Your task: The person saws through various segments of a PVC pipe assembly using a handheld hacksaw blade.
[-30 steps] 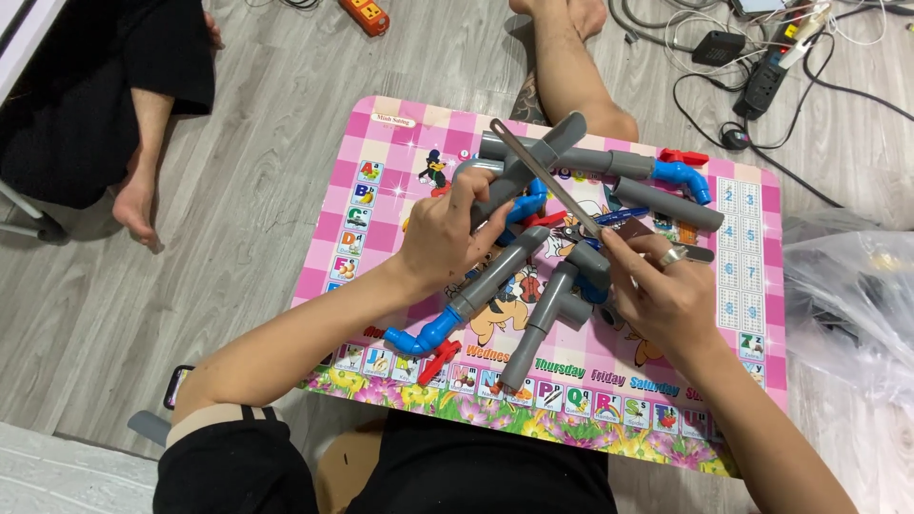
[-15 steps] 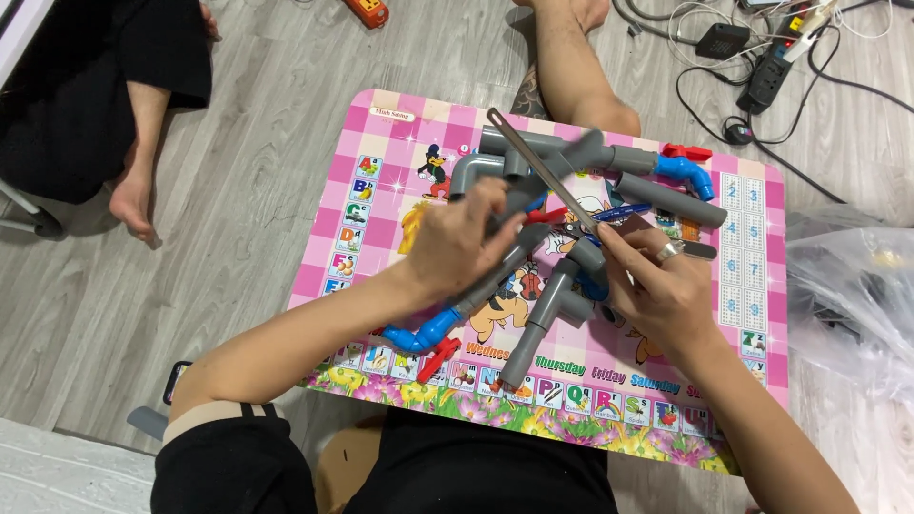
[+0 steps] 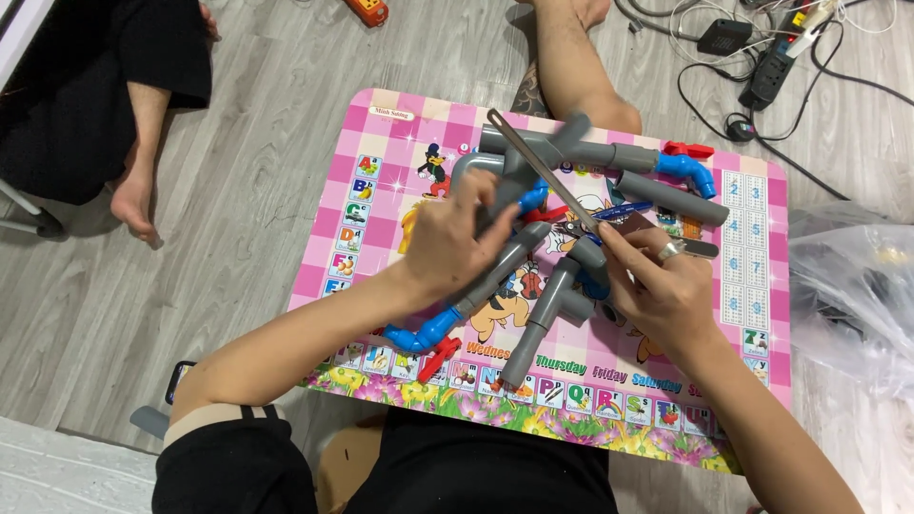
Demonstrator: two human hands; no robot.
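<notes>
While another person's bare leg (image 3: 133, 143) rests on the grey plank floor (image 3: 276, 114) at far left, a pink picture-covered desk (image 3: 381, 143) carries a tangle of grey pipes (image 3: 552, 305) with blue elbows (image 3: 424, 335) and red valve handles (image 3: 440, 358). Over its middle the left hand (image 3: 447, 243) has its fingers (image 3: 481, 195) curled shut around a grey pipe section. Just beside it, the right hand (image 3: 666, 290) pinches a thin metal blade (image 3: 543, 171), which slants up-left across the pipes. Farther right lie a clear plastic bag (image 3: 847, 295) and black cables (image 3: 762, 86).
</notes>
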